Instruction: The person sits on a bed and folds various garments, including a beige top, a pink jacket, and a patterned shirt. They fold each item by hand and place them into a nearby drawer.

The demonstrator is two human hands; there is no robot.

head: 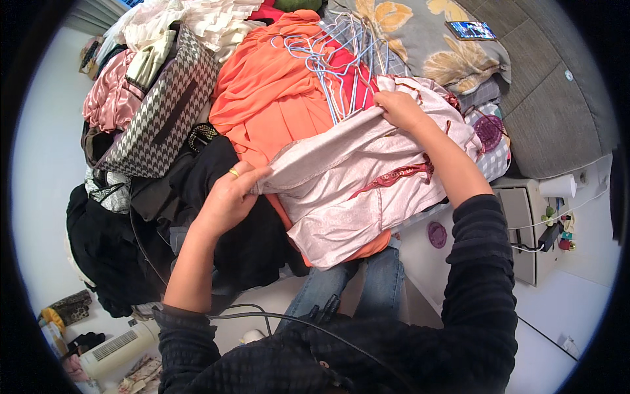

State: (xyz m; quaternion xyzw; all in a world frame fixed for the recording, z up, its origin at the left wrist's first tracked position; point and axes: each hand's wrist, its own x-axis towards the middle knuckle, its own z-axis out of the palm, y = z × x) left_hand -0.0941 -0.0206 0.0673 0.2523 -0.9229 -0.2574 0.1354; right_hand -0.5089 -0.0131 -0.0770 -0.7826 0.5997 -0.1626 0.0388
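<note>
A pale pink garment (334, 197) with dark red trim is spread across the pile in front of me. My left hand (231, 192), with a ring on one finger, grips its left edge. At the garment's upper edge, my right hand (399, 109) pinches the fabric. Between the two hands the edge runs slightly slack, with a seam showing along it. Beyond it lies orange cloth (275, 98), partly covered by the garment. Several blue and white wire hangers (339, 64) rest in a tangle on the orange and red cloth, their lower ends close to my right hand.
A houndstooth storage box (162, 108) holding clothes stands at the left. Black clothes (206, 197) are heaped below it. A phone (471, 30) with a lit screen lies on a grey floral pillow (423, 44). To the right is a small cabinet (521, 226) with cables.
</note>
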